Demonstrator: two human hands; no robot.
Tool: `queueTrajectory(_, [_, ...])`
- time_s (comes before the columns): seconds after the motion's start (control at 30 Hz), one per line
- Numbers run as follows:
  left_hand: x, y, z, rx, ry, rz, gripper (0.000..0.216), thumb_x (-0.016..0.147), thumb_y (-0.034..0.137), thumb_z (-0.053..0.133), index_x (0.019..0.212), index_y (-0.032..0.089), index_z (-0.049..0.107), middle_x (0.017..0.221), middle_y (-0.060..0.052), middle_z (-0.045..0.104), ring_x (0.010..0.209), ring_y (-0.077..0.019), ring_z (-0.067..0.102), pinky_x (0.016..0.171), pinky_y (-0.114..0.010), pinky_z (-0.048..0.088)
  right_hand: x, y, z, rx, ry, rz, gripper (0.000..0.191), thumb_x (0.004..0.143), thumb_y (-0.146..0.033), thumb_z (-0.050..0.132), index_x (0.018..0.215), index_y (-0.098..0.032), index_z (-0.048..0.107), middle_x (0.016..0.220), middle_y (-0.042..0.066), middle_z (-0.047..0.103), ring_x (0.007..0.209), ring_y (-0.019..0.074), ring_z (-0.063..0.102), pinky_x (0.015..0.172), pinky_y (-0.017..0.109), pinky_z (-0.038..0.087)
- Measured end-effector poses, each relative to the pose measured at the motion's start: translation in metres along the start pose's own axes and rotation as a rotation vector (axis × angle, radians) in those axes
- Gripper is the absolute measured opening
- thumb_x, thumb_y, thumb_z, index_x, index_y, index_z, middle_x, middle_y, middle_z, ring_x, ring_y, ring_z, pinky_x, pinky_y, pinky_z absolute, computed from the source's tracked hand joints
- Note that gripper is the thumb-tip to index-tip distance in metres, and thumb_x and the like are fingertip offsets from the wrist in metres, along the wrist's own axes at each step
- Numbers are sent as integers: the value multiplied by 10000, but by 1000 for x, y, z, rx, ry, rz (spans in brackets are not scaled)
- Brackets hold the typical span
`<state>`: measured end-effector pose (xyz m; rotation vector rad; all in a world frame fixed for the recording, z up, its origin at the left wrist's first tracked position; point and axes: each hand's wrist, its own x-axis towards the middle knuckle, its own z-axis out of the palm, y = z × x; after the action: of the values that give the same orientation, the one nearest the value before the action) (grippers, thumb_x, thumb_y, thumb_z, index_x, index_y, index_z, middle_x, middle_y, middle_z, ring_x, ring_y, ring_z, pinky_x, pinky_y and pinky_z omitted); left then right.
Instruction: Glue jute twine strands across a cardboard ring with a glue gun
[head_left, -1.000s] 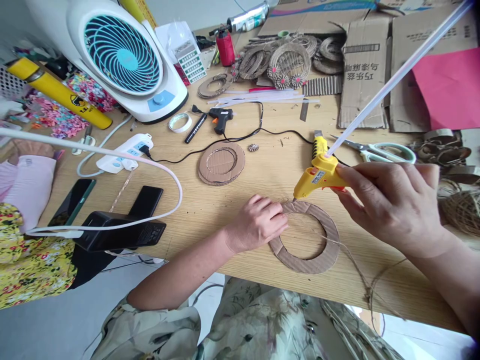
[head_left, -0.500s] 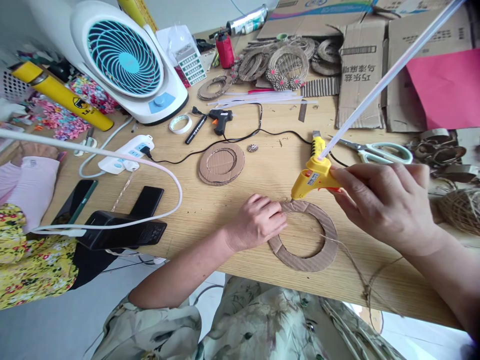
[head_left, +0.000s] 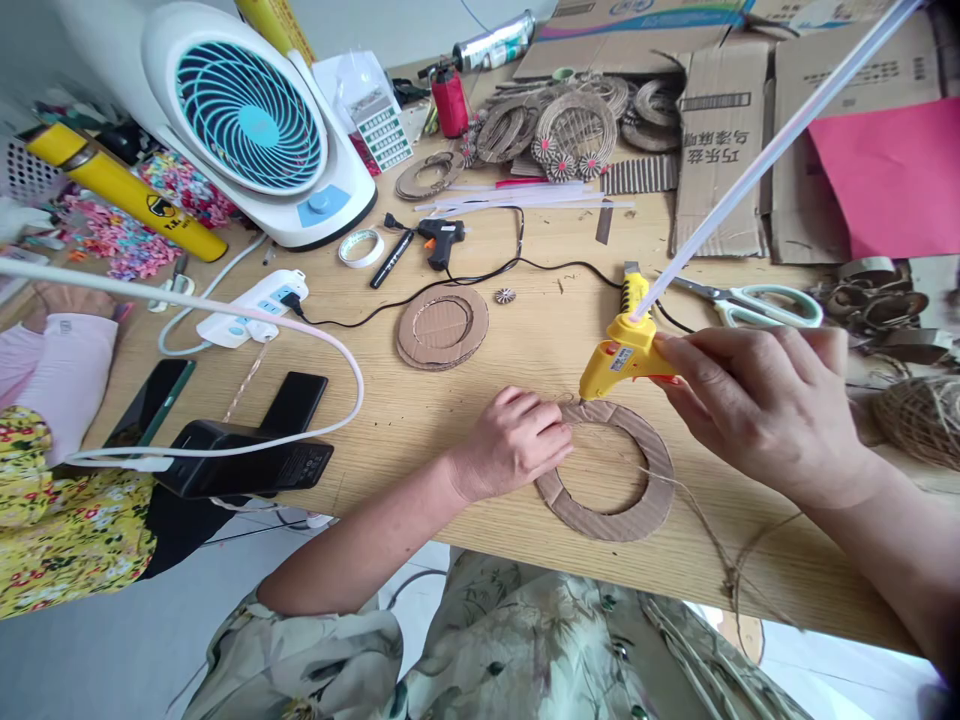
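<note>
A cardboard ring [head_left: 651, 500] lies flat near the table's front edge. My left hand [head_left: 517, 445] is closed on the ring's upper left rim, its fingertips mostly hidden. In my right hand [head_left: 765, 400] is a yellow glue gun [head_left: 619, 358], tilted nozzle-down, with a long clear glue stick [head_left: 757, 175] rising from its back. The nozzle tip meets the top of the ring, close to my left fingers. A thin strand of jute twine [head_left: 701, 510] crosses the ring's right side and trails over the table edge.
Beyond my hands are a cardboard disc with a ring [head_left: 442, 328], a black glue gun [head_left: 442, 243], scissors [head_left: 772, 303] and a power strip [head_left: 251, 308]. A twine ball [head_left: 919, 420] sits at right. A fan [head_left: 255, 120] stands at back left. Another person's sleeve [head_left: 79, 370] shows at left.
The glue gun and my right hand have shifted very slightly left, with the nozzle still at the ring's top. My left hand stays on the rim.
</note>
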<state>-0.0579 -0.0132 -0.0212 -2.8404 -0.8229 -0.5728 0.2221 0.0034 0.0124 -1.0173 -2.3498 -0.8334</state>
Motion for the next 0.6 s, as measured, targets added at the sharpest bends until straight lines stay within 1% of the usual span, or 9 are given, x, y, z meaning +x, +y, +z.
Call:
queueTrajectory(0.1, [0,0,0,1,-7,-3,203,996,313,541,913,178,669,848,-29,645,792,-175,558,765,-355,374,-1,1,0,-1,6,4,627,848,-311,740,1411,-194,488,998,76,679,788,215,496,703,378,310])
queueTrajectory(0.2, [0,0,1,-5,12,4,195,991,309,551,916,176,673,837,-23,642,784,-177,555,757,-352,371,0,1,0,2,12,14,647,847,-302,741,1428,-196,474,1000,78,679,800,222,506,710,385,319])
queueTrajectory(0.4, [0,0,0,-4,8,1,198,995,308,545,920,177,672,842,-26,644,789,-176,556,764,-354,372,1,1,-1,6,21,-10,626,841,-285,747,1405,-189,494,974,73,687,760,218,493,679,380,310])
queueTrajectory(0.6, [0,0,0,-9,14,0,189,990,305,552,925,175,673,846,-25,646,792,-176,560,763,-353,373,-1,3,-2,-9,16,-5,661,837,-296,753,1426,-198,471,993,80,685,773,223,512,708,388,333])
